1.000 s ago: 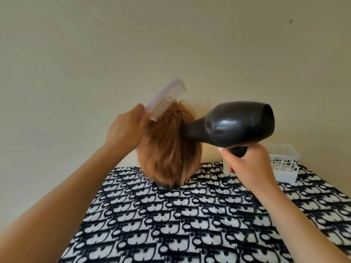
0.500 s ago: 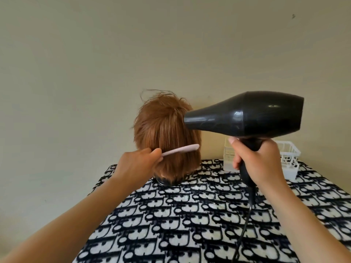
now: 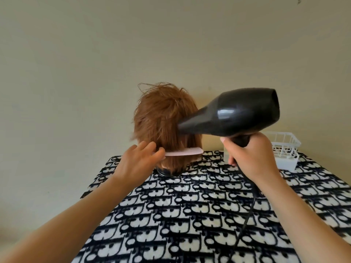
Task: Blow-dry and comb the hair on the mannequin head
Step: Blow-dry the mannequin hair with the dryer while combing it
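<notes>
A mannequin head with short auburn hair (image 3: 163, 120) stands on a black base at the far end of the table, its back to me. My left hand (image 3: 139, 164) holds a pale pink comb (image 3: 182, 153) flat across the lower hair, its fingers partly spread. My right hand (image 3: 250, 156) grips the handle of a black hair dryer (image 3: 237, 112). The dryer's nozzle points left and almost touches the right side of the hair. Its black cord (image 3: 247, 215) hangs down over the table.
The table is covered by a black-and-white patterned cloth (image 3: 190, 215). A white wire basket (image 3: 284, 149) sits at the back right, behind my right hand. A plain beige wall rises close behind the mannequin head.
The comb went from the crown down through the hair to its lower part. The dryer swung up and right, then came back with its nozzle close to the hair.
</notes>
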`<state>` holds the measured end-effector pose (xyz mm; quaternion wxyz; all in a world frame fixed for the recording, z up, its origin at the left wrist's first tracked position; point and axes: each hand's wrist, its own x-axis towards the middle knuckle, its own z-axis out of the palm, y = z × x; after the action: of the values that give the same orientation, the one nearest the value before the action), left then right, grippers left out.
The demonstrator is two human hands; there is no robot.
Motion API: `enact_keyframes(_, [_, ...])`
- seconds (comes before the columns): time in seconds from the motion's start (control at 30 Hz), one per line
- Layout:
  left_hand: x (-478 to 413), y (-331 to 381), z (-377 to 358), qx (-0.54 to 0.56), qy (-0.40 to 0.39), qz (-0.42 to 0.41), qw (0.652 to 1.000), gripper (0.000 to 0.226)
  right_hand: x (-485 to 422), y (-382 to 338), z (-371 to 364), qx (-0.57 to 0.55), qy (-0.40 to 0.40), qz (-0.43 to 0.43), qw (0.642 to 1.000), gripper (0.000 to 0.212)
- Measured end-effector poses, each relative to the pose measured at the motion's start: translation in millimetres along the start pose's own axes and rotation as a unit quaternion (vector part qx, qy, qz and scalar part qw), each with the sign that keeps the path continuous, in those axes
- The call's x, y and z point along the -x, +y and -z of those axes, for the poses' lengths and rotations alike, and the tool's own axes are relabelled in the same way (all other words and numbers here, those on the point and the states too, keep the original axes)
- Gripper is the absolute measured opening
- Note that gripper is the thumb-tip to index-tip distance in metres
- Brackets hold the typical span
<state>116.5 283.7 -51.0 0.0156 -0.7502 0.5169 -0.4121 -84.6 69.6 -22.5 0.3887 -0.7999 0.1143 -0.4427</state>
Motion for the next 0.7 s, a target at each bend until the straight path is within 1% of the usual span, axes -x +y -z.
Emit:
enact_keyframes(0.03, [1.9,0.6,-1.5,-0.002,0.011,-0.005,1.000,0.013,0.4,0.4,0.5,0.009,0.010,0.005,1.000,0.039])
enact_keyframes(0.07, [3.2,0.6,-2.7,-0.004,0.023,-0.009,1.000,0.017,0.7,-0.1,0.3,0.000,0.000,-0.003,1.000,0.039])
enact_keyframes(0.1, [4.5,0.4,-3.7,-0.006,0.033,-0.015,0.999,0.023,1.5,-0.8,-0.5,-0.016,-0.020,-0.014,1.000,0.039])
enact_keyframes(0.13, [6.1,-0.1,-6.2,-0.007,0.041,-0.027,0.999,0.031,2.1,-0.3,-0.6,-0.014,-0.022,-0.018,0.999,0.039])
enact_keyframes(0.2, [12.6,0.3,-12.2,-0.007,0.041,-0.065,0.997,0.045,2.7,0.5,-0.1,0.015,0.004,-0.005,1.000,0.037])
enact_keyframes(0.23, [17.4,2.1,-15.9,-0.006,0.032,-0.091,0.995,0.048,2.4,0.8,0.8,0.017,0.001,-0.004,1.000,0.037])
enact_keyframes(0.27, [22.4,3.8,-20.8,-0.002,0.021,-0.113,0.993,0.048,2.4,0.1,0.5,0.004,-0.018,-0.010,1.000,0.037])
enact_keyframes(0.3, [27.4,5.4,-23.8,0.006,0.008,-0.123,0.992,0.043,3.6,0.4,0.7,0.002,-0.030,-0.016,0.999,0.037])
enact_keyframes(0.33, [31.4,6.0,-26.5,0.019,0.006,-0.121,0.992,0.037,4.3,1.7,1.2,0.014,-0.022,-0.013,1.000,0.037])
enact_keyframes(0.4, [35.3,5.8,-28.3,0.054,0.011,-0.092,0.994,0.031,4.4,3.7,3.2,0.036,-0.004,-0.014,0.999,0.039])
enact_keyframes(0.47, [35.0,2.9,-25.5,0.098,0.020,-0.068,0.993,0.015,4.6,3.4,2.8,0.004,-0.031,-0.036,0.999,0.041])
enact_keyframes(0.5, [34.9,0.6,-21.9,0.112,0.032,-0.056,0.992,0.017,4.6,4.8,2.9,0.003,-0.023,-0.038,0.999,0.040])
enact_keyframes(0.57, [34.7,-6.5,-14.3,0.111,0.073,-0.031,0.991,0.032,3.8,6.1,3.9,0.022,0.010,-0.029,0.999,0.037])
enact_keyframes(0.63, [32.3,-14.2,-3.0,0.109,0.137,0.005,0.985,0.038,3.3,4.6,3.5,0.003,-0.013,-0.038,0.999,0.037])
enact_keyframes(0.7, [26.8,-18.6,7.1,0.120,0.201,0.062,0.970,0.036,4.0,6.8,2.4,0.025,-0.012,-0.036,0.999,0.035])
